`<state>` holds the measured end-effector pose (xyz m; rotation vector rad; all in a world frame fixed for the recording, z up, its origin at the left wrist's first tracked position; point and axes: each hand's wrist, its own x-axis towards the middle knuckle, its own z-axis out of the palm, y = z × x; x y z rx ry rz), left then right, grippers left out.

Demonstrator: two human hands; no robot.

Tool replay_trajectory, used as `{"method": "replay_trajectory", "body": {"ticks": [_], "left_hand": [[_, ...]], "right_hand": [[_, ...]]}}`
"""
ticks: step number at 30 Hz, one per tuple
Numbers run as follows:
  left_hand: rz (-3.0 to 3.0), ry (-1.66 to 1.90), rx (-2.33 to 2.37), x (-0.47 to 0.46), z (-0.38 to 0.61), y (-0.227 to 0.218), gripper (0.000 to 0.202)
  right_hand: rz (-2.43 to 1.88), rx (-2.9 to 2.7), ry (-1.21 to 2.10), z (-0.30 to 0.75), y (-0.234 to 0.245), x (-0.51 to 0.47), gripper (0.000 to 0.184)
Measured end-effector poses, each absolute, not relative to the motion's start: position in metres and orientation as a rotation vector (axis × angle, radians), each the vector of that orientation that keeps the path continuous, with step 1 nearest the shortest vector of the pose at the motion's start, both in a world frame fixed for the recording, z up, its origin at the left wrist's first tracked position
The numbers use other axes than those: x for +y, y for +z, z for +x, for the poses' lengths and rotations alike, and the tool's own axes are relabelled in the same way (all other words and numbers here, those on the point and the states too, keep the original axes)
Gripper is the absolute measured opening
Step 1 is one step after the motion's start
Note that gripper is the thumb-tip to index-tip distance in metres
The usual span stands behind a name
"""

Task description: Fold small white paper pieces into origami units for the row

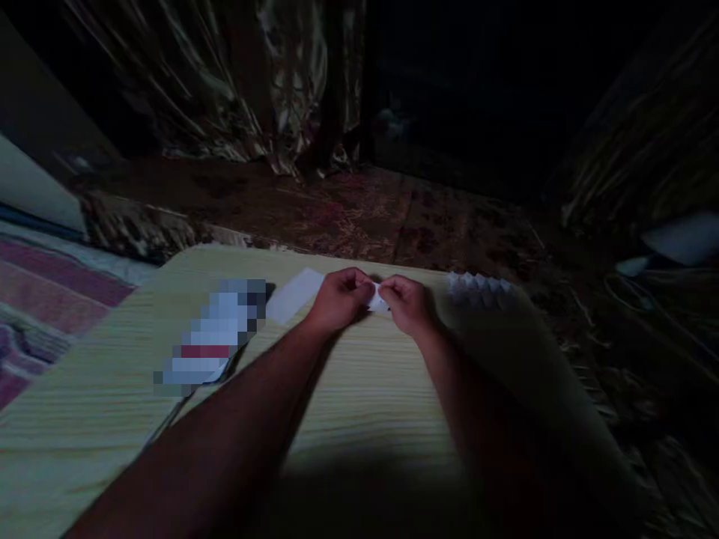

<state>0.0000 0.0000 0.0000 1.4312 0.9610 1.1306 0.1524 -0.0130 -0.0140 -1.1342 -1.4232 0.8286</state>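
The fingers of the left hand (pixel 337 301) and right hand (pixel 410 303) pinch tightly on a small white paper piece (pixel 379 302) between them. Uneven pulling could tear it; a rightward swing could scatter the pointed white paper pieces (pixel 480 290) right of the fingers.

Dim. Table (pixel 371 389) palely lit at left, shadowed at right; upper right near black; edges smeared; item (pixel 210 329) at left pixelated.
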Motion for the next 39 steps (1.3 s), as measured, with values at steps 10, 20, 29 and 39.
{"method": "replay_trajectory", "body": {"ticks": [10,20,29,39], "left_hand": [[1.522,1.163,0.989,0.0025,0.0019,-0.0025,0.017],[1.533,1.125,0.978,0.0014,0.0013,0.0,0.019],[1.543,1.139,0.989,0.002,0.0015,-0.0013,0.016],[1.517,1.134,0.96,0.0044,-0.0006,-0.0027,0.017]], "right_hand": [[-1.216,-1.468,0.739,0.1513,-0.0085,-0.0166,0.016],[-1.222,-1.509,0.674,0.152,-0.0085,-0.0166,0.015],[-1.21,-1.502,0.696,0.1514,-0.0086,-0.0168,0.014],[-1.205,-1.479,0.768,0.1508,-0.0057,-0.0191,0.016]]}}
